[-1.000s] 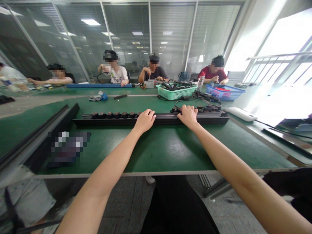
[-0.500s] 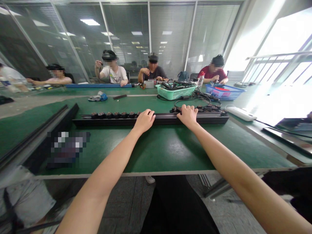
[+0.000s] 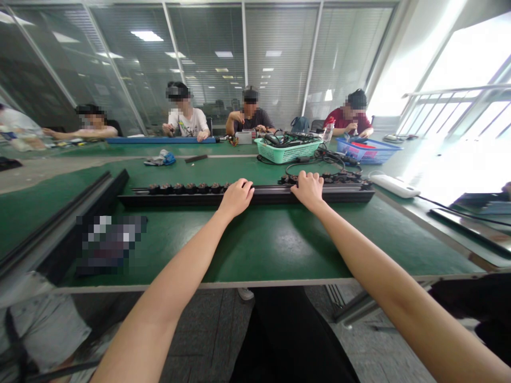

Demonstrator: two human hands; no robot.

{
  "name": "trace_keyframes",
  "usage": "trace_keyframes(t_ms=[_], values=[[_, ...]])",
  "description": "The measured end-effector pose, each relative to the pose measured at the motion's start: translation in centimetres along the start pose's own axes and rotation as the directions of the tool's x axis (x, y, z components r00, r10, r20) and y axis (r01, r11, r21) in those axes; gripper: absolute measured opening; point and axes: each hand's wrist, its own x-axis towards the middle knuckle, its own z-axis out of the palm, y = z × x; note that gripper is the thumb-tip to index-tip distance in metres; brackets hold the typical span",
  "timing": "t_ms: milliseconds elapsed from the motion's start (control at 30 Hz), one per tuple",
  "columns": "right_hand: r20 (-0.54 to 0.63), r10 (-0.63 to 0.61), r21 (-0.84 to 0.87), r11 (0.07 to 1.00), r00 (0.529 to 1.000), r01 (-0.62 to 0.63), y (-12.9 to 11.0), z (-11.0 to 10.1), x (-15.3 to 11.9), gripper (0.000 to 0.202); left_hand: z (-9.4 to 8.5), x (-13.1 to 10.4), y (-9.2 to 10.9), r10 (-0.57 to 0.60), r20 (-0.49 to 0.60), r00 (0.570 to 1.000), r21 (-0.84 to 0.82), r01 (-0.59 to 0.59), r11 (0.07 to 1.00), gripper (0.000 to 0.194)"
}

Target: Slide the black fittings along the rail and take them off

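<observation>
A long black metal rail (image 3: 271, 198) lies crosswise on the green table. My left hand (image 3: 237, 197) is closed over its middle, fingers curled across the top edge. Farther right, my right hand (image 3: 308, 190) grips the same rail, its thumb towards the left hand. Small round black parts with brownish tops (image 3: 189, 188), which look like sockets, stand in a row along the rail to the left of my left hand. More dark parts (image 3: 343, 178) crowd behind my right hand, joined by a black cable. My fingers hide whatever lies directly beneath them.
Another black rail (image 3: 83, 223) runs slantwise at the left, beside a blurred-out packet (image 3: 112, 244). Behind stand a green basket (image 3: 287, 151) of cables and a blue basket (image 3: 381, 154). A white power strip (image 3: 395, 186) lies right. Several people sit across the table (image 3: 279, 244).
Both my hands and the rail stay where they were. Across the table, a person in a white shirt has lowered a raised hand from head height to chest height.
</observation>
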Motion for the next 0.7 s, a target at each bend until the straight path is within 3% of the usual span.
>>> trace_keyframes(t_ms=[700], values=[[0.007, -0.003, 0.007, 1.000, 1.000, 0.003, -0.01, -0.14, 0.03, 0.032, -0.04, 0.03, 0.09, -0.007, 0.025, 1.000, 0.017, 0.006, 1.000, 0.041]])
